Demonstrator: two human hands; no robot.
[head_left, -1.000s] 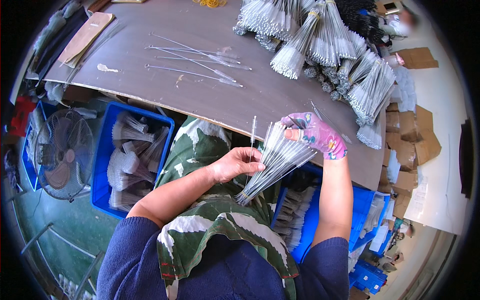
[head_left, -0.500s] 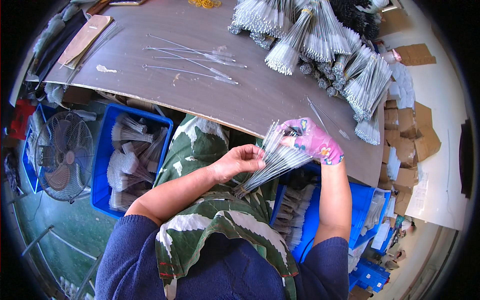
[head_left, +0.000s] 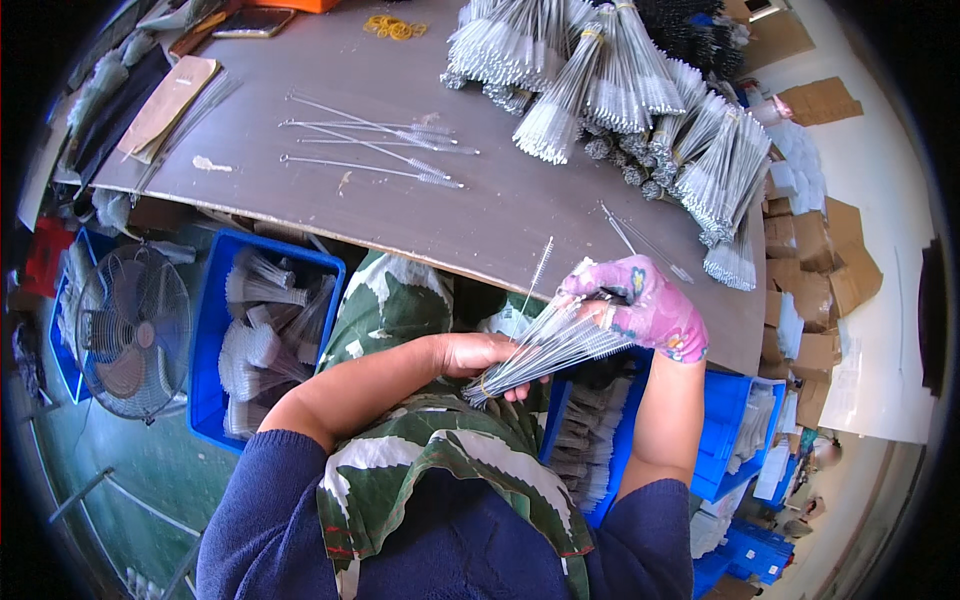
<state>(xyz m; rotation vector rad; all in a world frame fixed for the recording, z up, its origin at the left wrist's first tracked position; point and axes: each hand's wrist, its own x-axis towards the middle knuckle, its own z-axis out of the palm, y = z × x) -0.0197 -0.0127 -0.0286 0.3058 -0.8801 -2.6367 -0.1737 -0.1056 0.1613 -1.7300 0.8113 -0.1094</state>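
The left hand (head_left: pixel 480 355), bare, closes its grip around the lower end of a bundle of thin wire brushes (head_left: pixel 545 345), held over the lap just below the table (head_left: pixel 480 215) edge. The right hand (head_left: pixel 645 310), in a pink patterned glove, closes its grip on the upper end of the same bundle. One brush stands up out of the bundle. Loose brushes (head_left: pixel 375 145) lie spread on the table. Tied brush bundles (head_left: pixel 640 100) are heaped at its far right. A blue bin (head_left: pixel 215 330) of brushes stands beside a floor fan (head_left: pixel 130 335), lower left.
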